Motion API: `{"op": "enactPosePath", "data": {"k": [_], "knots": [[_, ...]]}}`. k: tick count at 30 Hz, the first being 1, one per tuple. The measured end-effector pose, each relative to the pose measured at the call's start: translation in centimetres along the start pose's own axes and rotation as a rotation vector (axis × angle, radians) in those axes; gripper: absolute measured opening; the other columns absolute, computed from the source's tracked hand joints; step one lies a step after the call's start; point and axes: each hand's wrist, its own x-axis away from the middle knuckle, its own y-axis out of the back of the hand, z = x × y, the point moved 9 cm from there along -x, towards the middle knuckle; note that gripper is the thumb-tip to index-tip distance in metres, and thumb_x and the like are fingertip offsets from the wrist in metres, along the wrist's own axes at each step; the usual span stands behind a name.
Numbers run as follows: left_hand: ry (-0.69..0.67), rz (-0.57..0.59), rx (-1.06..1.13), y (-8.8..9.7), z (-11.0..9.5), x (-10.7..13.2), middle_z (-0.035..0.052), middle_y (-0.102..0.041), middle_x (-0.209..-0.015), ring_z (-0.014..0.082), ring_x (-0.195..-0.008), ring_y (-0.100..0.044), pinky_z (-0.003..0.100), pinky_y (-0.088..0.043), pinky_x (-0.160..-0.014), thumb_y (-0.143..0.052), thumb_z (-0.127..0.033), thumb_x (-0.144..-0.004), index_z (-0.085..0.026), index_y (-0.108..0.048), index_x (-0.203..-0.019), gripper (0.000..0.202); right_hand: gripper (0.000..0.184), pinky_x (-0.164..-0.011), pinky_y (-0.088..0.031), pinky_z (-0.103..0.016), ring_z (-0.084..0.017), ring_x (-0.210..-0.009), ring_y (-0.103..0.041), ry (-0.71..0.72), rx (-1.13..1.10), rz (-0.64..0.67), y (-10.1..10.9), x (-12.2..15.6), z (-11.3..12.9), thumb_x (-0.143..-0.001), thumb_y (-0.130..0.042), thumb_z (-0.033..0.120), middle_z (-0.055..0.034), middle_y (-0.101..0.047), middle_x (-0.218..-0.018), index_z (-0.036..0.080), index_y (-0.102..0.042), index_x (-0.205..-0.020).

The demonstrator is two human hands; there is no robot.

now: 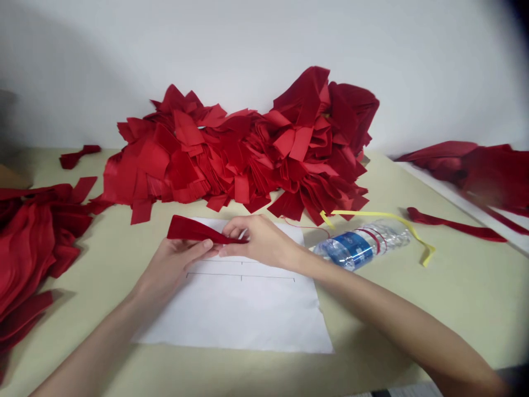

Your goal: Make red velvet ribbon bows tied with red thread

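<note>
A dark red velvet ribbon strip is held between my two hands, above a white sheet of paper marked with thin black ruled lines. My left hand pinches the strip's wide left part, thumb on top. At the strip's narrow right end, my right hand has its fingers closed on it. Just behind the hands lies a large heap of red ribbon pieces.
To the right lies a crumpled plastic bottle with a blue label and red thread wound round it. A yellow strip curves over it. More red strips lie in a left pile and a right pile. A single strip rests nearby.
</note>
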Motion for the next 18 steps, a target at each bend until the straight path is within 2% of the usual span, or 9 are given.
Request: {"op": "enactPosePath", "data": {"k": [2,5,9,11,14,16,18], "knots": [[0.017,-0.029,-0.137,0.2,0.2,0.1,0.0021,-0.071,-0.067,0.0191,-0.071,-0.065,0.024,-0.049,-0.061,-0.072,-0.035,-0.067,-0.018,-0.070,-0.066,0.017,0.025,-0.064,-0.043,-0.022,-0.012,-0.074,-0.059,0.018,-0.115,0.054,-0.8,-0.3,0.1,-0.076,-0.062,0.041,-0.0016,-0.067,-0.081,0.017,-0.065,-0.084],[-0.022,-0.062,-0.238,0.5,0.0,0.0,0.0016,-0.071,-0.065,0.0191,-0.068,-0.066,0.024,-0.047,-0.056,-0.072,-0.037,-0.066,-0.019,-0.068,-0.061,0.019,0.023,-0.060,-0.043,-0.021,-0.010,-0.068,-0.058,0.017,-0.174,0.075,-1.3,-0.7,-0.1,-0.078,-0.060,0.038,-0.0011,-0.066,-0.075,0.016,-0.066,-0.080],[0.001,-0.064,-0.163,0.5,0.6,0.0,0.0037,-0.073,-0.072,0.0216,-0.078,-0.068,0.026,-0.050,-0.065,-0.071,-0.037,-0.068,-0.019,-0.068,-0.066,0.019,0.014,-0.062,-0.043,-0.022,-0.009,-0.067,-0.059,-0.008,-0.180,0.027,-0.8,-0.9,-0.6,-0.078,-0.059,0.028,-0.0013,-0.067,-0.075,0.015,-0.066,-0.077],[0.020,-0.054,-0.065,0.2,0.7,0.1,0.0021,-0.074,-0.077,0.0214,-0.083,-0.068,0.026,-0.051,-0.069,-0.071,-0.036,-0.068,-0.020,-0.067,-0.071,0.016,0.014,-0.063,-0.042,-0.022,-0.009,-0.066,-0.058,-0.028,-0.161,-0.021,-0.3,-0.9,-0.9,-0.078,-0.060,0.027,-0.0010,-0.067,-0.074,0.015,-0.067,-0.075],[0.028,-0.066,0.003,-0.1,0.6,0.3,-0.0007,-0.072,-0.074,0.0205,-0.084,-0.069,0.026,-0.052,-0.072,-0.073,-0.033,-0.068,-0.021,-0.065,-0.073,0.015,0.014,-0.062,-0.042,-0.022,-0.009,-0.066,-0.057,-0.043,-0.204,-0.050,0.0,-1.1,-1.4,-0.077,-0.060,0.027,-0.0009,-0.066,-0.073,0.015,-0.066,-0.074],[-0.013,-0.035,0.027,-0.6,0.2,0.3,-0.0007,-0.072,-0.078,0.0197,-0.086,-0.068,0.027,-0.052,-0.077,-0.072,-0.031,-0.069,-0.021,-0.066,-0.079,0.015,0.015,-0.062,-0.043,-0.022,-0.009,-0.066,-0.057,-0.047,-0.265,-0.042,-0.4,-1.2,-1.7,-0.079,-0.059,0.028,-0.0009,-0.065,-0.074,0.015,-0.065,-0.076],[-0.059,0.019,0.091,-1.3,-0.1,0.3,0.0000,-0.072,-0.091,0.0191,-0.091,-0.066,0.028,-0.052,-0.083,-0.072,-0.028,-0.069,-0.021,-0.066,-0.088,0.021,0.016,-0.063,-0.044,-0.022,-0.009,-0.066,-0.058,-0.039,-0.272,-0.036,-0.8,-1.2,-1.6,-0.081,-0.057,0.029,-0.0009,-0.065,-0.074,0.015,-0.063,-0.077]]}}
